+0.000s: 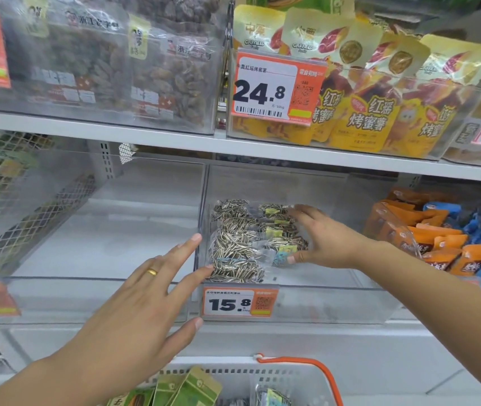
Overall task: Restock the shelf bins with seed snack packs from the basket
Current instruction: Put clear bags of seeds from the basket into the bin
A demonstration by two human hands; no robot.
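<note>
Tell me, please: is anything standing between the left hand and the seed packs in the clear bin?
Yes. The bin's clear left side wall stands between them: the left hand is outside it, fingertips at its front corner, while the seed packs lie inside. The right hand is already inside, from above, its fingers and thumb around the packs.

**A snack aisle in a shop**

This is a retail shop, seen close up at its shelving. White metal shelves (175,142) carry clear plastic bins (306,306) filled with packaged snacks: bags of dried fruit (172,80) on the upper left, yellow sweet-potato packs (365,115) beside them, orange and blue packets (444,244) lower right, and clear packs of striped sunflower seeds (245,238) in the middle bin. Orange-bordered price tags clipped to the bin fronts read 24.8 (265,89) and 15.8 (233,303), each with a barcode or QR code. A white shopping basket with an orange handle (315,373) sits below.
</note>
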